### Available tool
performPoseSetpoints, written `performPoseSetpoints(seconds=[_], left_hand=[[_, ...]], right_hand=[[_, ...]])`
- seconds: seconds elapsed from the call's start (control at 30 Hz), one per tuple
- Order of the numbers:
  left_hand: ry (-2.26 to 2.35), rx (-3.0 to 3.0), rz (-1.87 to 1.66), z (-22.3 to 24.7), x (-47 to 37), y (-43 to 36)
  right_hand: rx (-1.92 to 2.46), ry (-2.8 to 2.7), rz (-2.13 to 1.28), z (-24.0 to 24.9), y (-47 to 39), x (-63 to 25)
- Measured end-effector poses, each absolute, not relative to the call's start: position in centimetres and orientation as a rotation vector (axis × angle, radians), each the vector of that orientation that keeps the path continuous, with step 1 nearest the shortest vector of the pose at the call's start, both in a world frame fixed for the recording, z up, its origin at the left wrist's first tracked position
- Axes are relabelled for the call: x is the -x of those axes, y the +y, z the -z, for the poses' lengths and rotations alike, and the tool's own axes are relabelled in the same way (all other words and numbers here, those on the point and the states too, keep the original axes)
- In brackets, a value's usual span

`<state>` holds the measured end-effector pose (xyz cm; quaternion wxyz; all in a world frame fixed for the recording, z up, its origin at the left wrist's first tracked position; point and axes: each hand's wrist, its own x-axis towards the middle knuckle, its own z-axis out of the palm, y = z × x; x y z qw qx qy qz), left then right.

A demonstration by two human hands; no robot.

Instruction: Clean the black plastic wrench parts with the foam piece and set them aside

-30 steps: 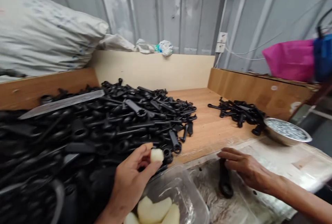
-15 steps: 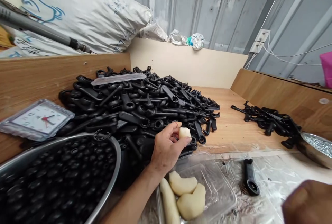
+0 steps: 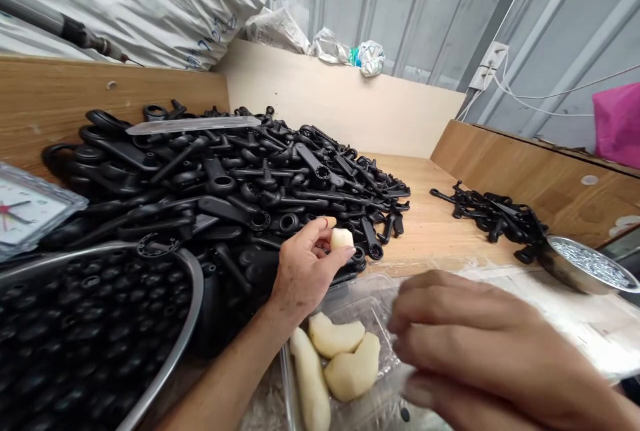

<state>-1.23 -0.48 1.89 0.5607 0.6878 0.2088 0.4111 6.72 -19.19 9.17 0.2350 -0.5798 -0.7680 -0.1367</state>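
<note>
Left hand pinches a fruit piece just above the clear tub; right hand, fingers loosely curled and holding nothing, hovers nearer the tub's right side.

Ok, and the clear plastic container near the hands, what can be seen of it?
The clear plastic container is a shallow, thin-walled transparent tub, open with no lid in sight. It sits at the near edge of the bench on a shiny plastic sheet, beside the pile of black parts. Three pale peeled fruit pieces lie inside. The right hand covers its right side; whether it touches is unclear. The left hand, pinching a small fruit piece, hangs just beyond its far rim.
</note>
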Motion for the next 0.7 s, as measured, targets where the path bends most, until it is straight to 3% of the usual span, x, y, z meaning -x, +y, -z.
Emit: performPoseSetpoints(seconds=[0.3,0.7], left_hand=[[0.502,-1.629,-0.976,-1.9,1.0,-0.5],[0.488,-1.648,-0.989,-1.9,1.3,-0.5]], right_hand=[[1.489,-2.242,0.555,-5.6,-16.4,-6.2],[1.513,-2.26,0.501,-4.0,-15.9,-5.9]])
